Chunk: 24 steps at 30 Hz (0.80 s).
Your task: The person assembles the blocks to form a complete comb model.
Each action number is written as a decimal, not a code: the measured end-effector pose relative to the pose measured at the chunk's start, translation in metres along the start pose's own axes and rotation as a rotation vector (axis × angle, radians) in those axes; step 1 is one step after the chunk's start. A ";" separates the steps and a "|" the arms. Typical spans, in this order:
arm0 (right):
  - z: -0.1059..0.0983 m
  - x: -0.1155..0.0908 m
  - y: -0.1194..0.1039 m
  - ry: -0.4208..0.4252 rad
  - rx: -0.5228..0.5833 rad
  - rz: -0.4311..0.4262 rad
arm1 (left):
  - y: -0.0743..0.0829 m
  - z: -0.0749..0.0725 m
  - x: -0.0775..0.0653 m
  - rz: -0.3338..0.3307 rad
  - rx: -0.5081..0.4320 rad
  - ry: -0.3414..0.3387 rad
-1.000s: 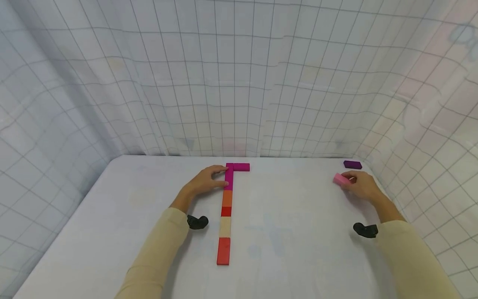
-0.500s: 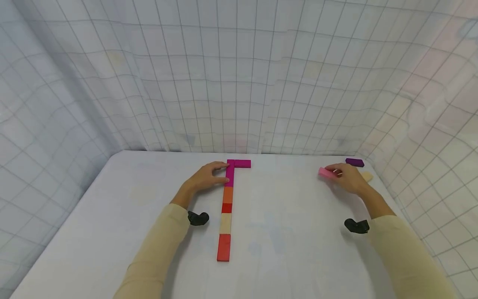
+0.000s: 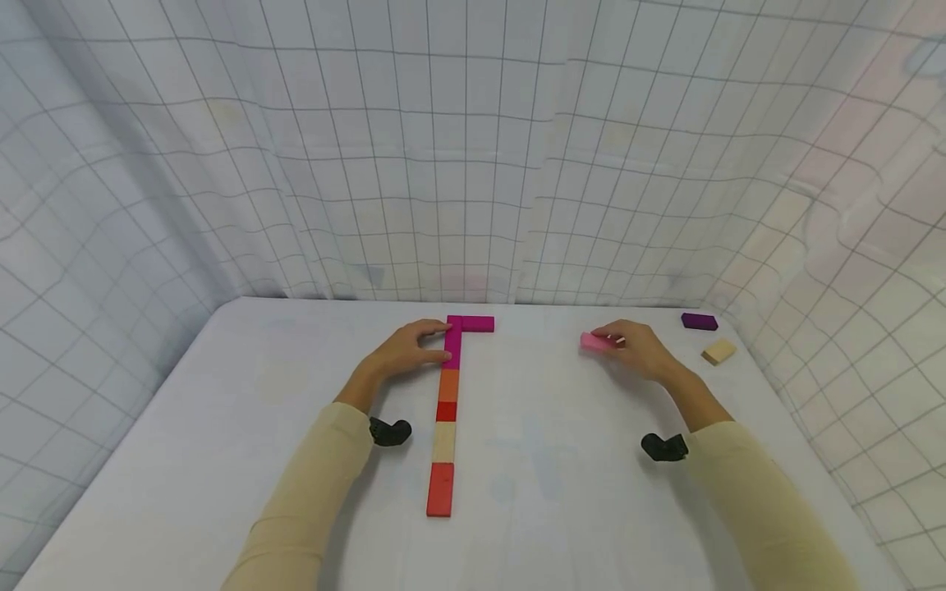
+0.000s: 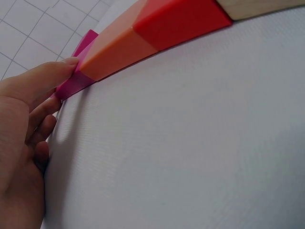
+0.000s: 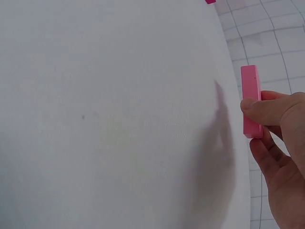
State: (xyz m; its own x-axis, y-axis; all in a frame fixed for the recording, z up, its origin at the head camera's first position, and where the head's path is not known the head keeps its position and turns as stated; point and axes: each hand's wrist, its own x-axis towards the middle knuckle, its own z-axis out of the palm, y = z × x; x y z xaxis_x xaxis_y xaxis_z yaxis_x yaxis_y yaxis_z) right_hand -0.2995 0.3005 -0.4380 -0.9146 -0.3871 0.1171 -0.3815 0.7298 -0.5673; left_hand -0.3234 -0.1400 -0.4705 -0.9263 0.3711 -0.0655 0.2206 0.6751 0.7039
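I find the right hand pinching the pink block, well right of the row, and judge that uneven pressure from the left hand, thumb and forefinger spread against the row's magenta block, could skew it.

Soft, diffuse light fills the bright head view, while both wrist views look dimmer and greyer, the right hand casting a blurry-edged shadow across the bench.
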 end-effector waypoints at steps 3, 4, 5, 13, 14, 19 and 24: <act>0.007 0.005 -0.004 -0.009 0.009 -0.022 | 0.001 0.000 -0.001 0.001 -0.002 -0.006; 0.009 0.007 -0.005 -0.010 0.009 -0.030 | 0.002 0.000 -0.001 0.002 -0.003 -0.006; 0.011 0.009 -0.006 -0.012 0.013 -0.044 | 0.003 0.000 -0.002 0.002 -0.004 -0.006; 0.020 0.022 -0.023 -0.024 0.015 -0.117 | 0.005 -0.001 -0.005 0.006 -0.001 0.004; 0.021 0.023 -0.025 -0.024 0.011 -0.124 | 0.005 -0.001 -0.005 0.006 -0.002 0.003; 0.029 0.030 -0.034 -0.022 0.002 -0.173 | 0.006 -0.002 -0.005 0.005 -0.005 0.002; 0.039 0.039 -0.044 -0.029 0.001 -0.201 | 0.004 -0.001 -0.004 0.003 -0.002 0.002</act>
State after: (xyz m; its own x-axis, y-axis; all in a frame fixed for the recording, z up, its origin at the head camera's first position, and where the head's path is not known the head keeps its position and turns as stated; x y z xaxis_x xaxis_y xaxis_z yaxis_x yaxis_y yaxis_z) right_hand -0.3129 0.2317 -0.4408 -0.8158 -0.5410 0.2045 -0.5559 0.6358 -0.5355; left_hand -0.3194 -0.1390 -0.4667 -0.9262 0.3720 -0.0618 0.2231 0.6726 0.7056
